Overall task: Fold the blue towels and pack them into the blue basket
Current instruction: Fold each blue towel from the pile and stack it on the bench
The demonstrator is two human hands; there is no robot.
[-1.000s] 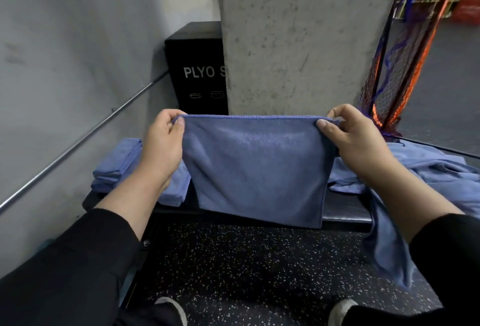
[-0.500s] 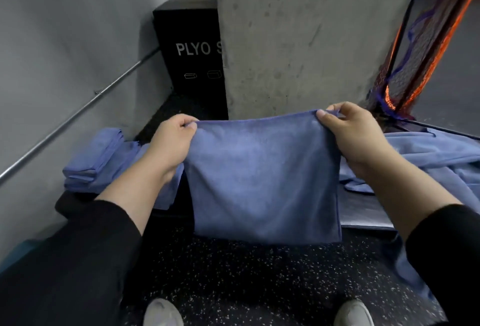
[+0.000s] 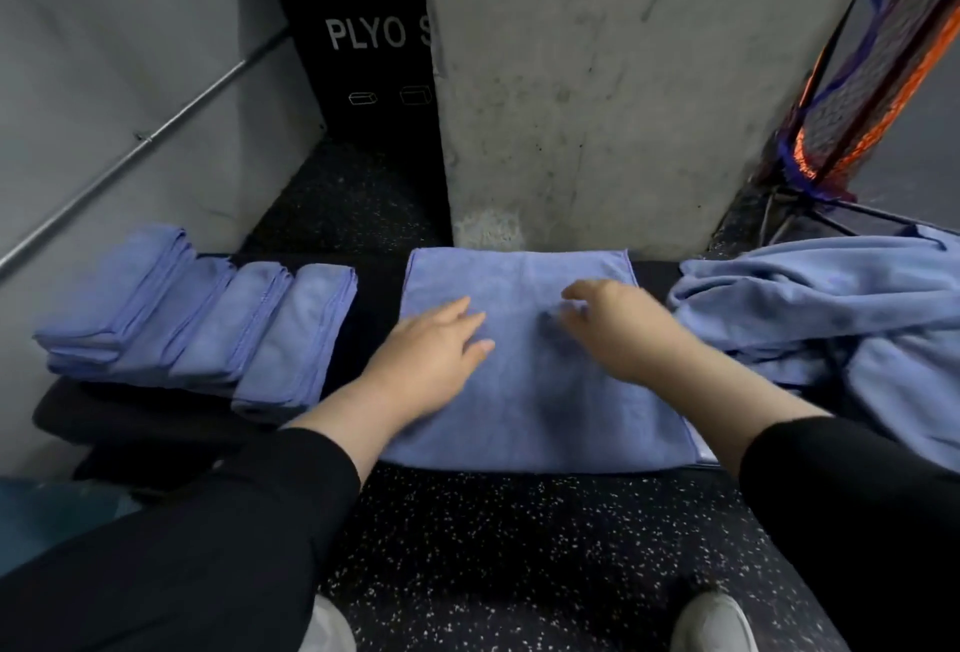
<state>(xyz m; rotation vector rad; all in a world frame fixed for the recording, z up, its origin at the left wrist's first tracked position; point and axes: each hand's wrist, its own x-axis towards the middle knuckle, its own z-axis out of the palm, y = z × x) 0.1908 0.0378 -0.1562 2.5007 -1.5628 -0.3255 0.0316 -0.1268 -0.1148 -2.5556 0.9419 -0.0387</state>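
Blue microfibre towel (image 3: 540, 391), folded to a rectangle, lies flat on dark padded desk (image 3: 374, 287). Left hand (image 3: 431, 347) rests palm down on it, fingers extended, gripping nothing. Right hand (image 3: 618, 329) over towel, fingers curled; grip unclear from motion blur. Four folded blue towels (image 3: 208, 318) lie left; unfolded blue towel heap (image 3: 831, 308) right.
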